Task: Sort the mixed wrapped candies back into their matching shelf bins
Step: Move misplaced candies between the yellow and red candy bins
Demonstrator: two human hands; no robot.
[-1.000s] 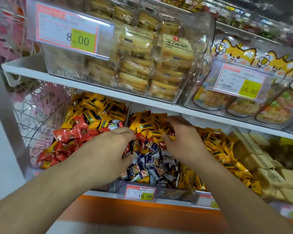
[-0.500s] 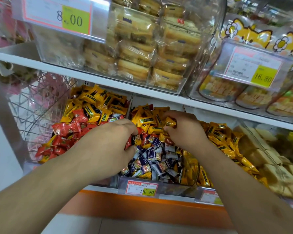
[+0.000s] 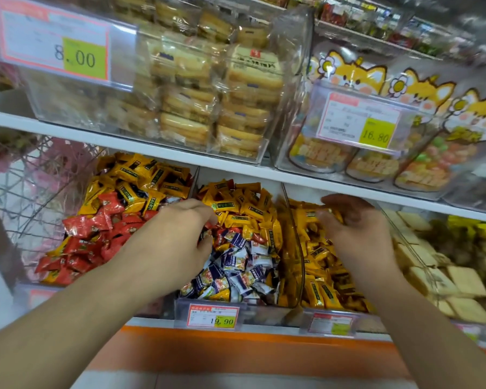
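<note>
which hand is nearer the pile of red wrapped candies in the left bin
Left. The left hand sits just right of the red wrapped candies, at the middle bin's edge. The right hand is over the right bin of yellow wrapped candies.

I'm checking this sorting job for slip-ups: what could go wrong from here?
1. The right hand holds yellow candies over the right bin; a loose grip may let some fall outside it.
2. The left hand digs in the middle bin, where yellow, red and blue-white candies mix, so it may grab the wrong kind.
</note>
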